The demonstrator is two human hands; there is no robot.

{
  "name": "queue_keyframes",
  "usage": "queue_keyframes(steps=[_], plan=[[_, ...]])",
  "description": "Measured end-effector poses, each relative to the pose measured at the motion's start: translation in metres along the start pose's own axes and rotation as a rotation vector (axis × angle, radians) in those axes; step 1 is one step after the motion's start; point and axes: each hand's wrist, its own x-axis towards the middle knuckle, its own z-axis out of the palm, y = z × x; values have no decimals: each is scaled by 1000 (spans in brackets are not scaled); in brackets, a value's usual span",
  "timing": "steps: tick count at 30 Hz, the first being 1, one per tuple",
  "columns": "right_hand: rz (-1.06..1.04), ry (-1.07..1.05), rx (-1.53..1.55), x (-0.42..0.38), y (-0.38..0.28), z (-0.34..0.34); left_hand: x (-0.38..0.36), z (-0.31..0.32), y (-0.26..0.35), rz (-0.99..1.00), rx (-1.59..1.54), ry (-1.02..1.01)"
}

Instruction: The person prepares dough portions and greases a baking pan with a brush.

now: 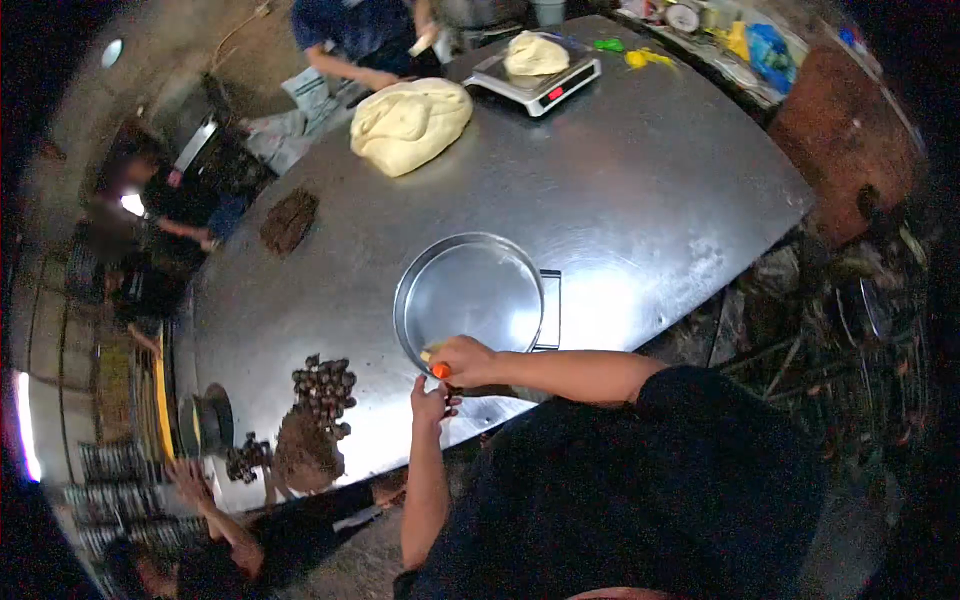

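Observation:
A round, shallow metal pan [470, 290] rests near the front edge of the steel table. My right hand [465, 362] is closed over the pan's near rim. It grips a small tool with an orange end [441, 371]; a pale yellow part shows beside the fingers, and the tool's kind is mostly hidden. Just below, my left hand [431, 400] pinches the outside of the same rim, thumb up and fingers partly hidden under it. A flat, pale-topped device [548, 308] sticks out from the pan's right side.
Large dough [410, 125] and a digital scale [535, 85] bearing a dough piece [536, 54] sit at the far side. Dark balls [325, 388] and brown filling [305, 450] lie left. Co-workers stand across the table and along the left; one person's hand [190, 483] is at lower left.

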Motion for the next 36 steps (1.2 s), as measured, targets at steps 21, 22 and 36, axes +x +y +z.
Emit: queue_keyframes(steps=[21,22,36], plan=[[453,92,-61,-23,13,-98,-9,3,10,-53,-17,10],[446,202,-142,-24,38,-105,-11,4,12,-62,-26,22],[277,-14,-7,-39,-27,-53,-2,-1,3,-22,-58,-19]])
